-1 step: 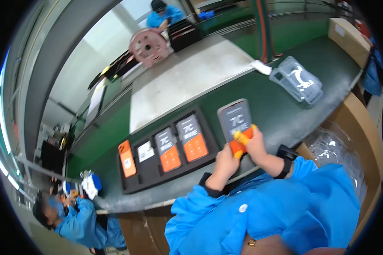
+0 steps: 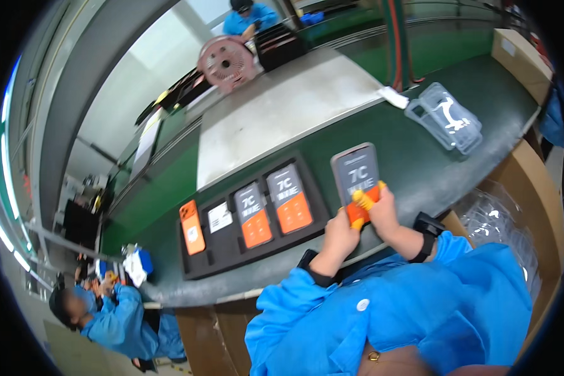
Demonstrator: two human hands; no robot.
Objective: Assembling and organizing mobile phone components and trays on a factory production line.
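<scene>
Both of my hands hold a smartphone (image 2: 355,168) upright and slightly tilted above the green bench. Its face is grey above and orange below. My left hand (image 2: 341,237) grips the lower left corner. My right hand (image 2: 384,212) is closed on the lower right edge, and yellow finger covers show on the fingers of both hands. Left of the hands lies a black tray (image 2: 197,272). In it sit two phones with like faces, a left one (image 2: 253,215) and a right one (image 2: 289,198), a white printed card (image 2: 220,217), and an orange phone (image 2: 192,229) lying back up.
Clear plastic trays (image 2: 445,119) lie at the right of the bench. Behind are a pale metal plate (image 2: 282,106) and a pink fan (image 2: 226,63). Open cardboard boxes (image 2: 536,188) with clear plastic stand at my right. One co-worker (image 2: 122,326) sits at the left; another (image 2: 250,19) is across the bench.
The whole view has shifted slightly, so the bench and things appear a little farther right. Both hands keep hold of the smartphone.
</scene>
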